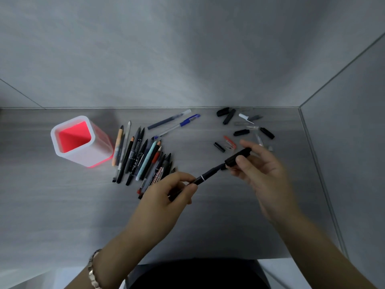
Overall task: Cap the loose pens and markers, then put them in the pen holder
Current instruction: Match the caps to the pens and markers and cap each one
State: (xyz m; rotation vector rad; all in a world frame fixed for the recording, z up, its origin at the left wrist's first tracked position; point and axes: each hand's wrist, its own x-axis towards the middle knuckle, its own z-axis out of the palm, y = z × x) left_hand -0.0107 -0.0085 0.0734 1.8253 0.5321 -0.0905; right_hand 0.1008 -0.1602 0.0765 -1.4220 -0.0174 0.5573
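1. Looking down from head height, a grey table (62, 205) with a faint woodgrain texture sits in a corner of smooth grey walls.
2. The left hand (166, 195) has its fingers closed around the lower barrel of a slim black marker (205, 177), which has a thin white ring and is held above the table, angled up to the right.
3. The right hand (260, 170) pinches a matte black cap (238, 156) between thumb and fingers; the cap sits at the marker's tip, though whether it is fully seated cannot be told.
4. A pile of loose pens (141, 157) lies fanned on the table just left of the hands: black, grey, pale teal, orange and red barrels, mostly thin cylinders.
5. Two more lie behind the pile: a clear pen with a blue grip (179, 125) and a dark translucent pen (168, 119).
6. Scattered caps (241, 132), black, red, white and clear, lie near the back right.
7. The pen holder (81, 140), a rounded square tube, frosted white outside and glowing red inside, stands upright at the left, with no pens visible in it.
8. A metal link bracelet (92, 270) circles the left wrist.
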